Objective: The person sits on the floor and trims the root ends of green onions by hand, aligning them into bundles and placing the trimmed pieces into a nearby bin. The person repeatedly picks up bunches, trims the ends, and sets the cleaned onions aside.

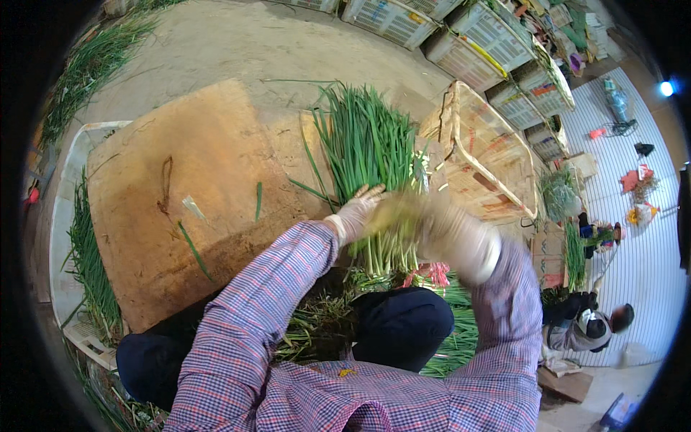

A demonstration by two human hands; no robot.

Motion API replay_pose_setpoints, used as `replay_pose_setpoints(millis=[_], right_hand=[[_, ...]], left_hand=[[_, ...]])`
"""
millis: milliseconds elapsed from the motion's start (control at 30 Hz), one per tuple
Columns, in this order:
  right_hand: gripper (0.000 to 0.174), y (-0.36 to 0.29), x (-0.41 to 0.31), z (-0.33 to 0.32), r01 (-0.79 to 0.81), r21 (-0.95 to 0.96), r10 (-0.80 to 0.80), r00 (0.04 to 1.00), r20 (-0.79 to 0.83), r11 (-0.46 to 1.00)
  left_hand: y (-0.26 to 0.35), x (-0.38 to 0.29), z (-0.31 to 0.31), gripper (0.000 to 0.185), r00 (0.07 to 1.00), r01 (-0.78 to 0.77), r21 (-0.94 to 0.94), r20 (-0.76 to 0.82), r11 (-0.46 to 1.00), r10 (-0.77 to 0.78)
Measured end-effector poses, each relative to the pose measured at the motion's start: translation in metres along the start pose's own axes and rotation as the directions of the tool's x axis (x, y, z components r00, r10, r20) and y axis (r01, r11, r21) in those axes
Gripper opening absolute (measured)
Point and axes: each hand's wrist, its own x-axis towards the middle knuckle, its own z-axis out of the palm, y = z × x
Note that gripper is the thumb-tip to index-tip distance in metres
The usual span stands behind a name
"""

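A large bunch of long green leaves, apparently garlic chives (pixel 367 137), lies before me with its leaf tips pointing away and its pale stems (pixel 380 256) towards my knees. My left hand (pixel 360 213), in a thin whitish glove, grips the bunch from its left side, fingers laid across the leaves. Over the stems on the right, my right hand (pixel 459 237), also gloved, is blurred by motion. A blurred yellowish-green streak of leaves (pixel 394 216) spans the space between both hands; whether the right fingers grip it cannot be made out.
A stained wooden board (pixel 200 178) on a white crate (pixel 67 210) lies left, with loose leaf scraps. An open crate (pixel 486 151) stands right. Pink ties (pixel 429 274) and more chives (pixel 459 324) lie near my knee (pixel 405 324). Stacked crates (pixel 388 24) stand behind; another person (pixel 583 326) is far right.
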Motion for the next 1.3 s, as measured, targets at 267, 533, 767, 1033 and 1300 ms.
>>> replay_pose_setpoints(millis=[267,533,767,1033,1300], right_hand=[[0.04,0.09,-0.066,0.174,-0.338,-0.49,0.528,0.785,0.324,0.803],[0.037,0.143,-0.03,0.206,-0.403,-0.468,0.514,0.847,0.134,0.786],[0.045,0.164,-0.034,0.21,-0.668,-0.077,0.658,0.743,-0.12,0.74],[0.032,0.118,-0.044,0.25,-0.492,0.705,0.723,0.689,-0.042,0.51],[0.02,-0.066,-0.127,0.137,-0.207,0.275,0.264,0.946,-0.19,0.939]], left_hand=[[0.03,-0.069,-0.044,0.021,0.922,0.094,-0.237,-0.346,0.967,-0.174],[0.059,-0.179,-0.001,0.018,0.799,0.417,-0.249,-0.358,0.874,-0.483],[0.08,-0.212,0.03,0.019,0.791,0.498,-0.445,-0.118,0.744,-0.601],[0.082,-0.235,0.04,0.019,0.806,0.511,-0.293,-0.164,0.808,-0.569],[0.072,-0.254,0.032,0.022,0.716,0.657,-0.265,-0.077,0.706,-0.694]])
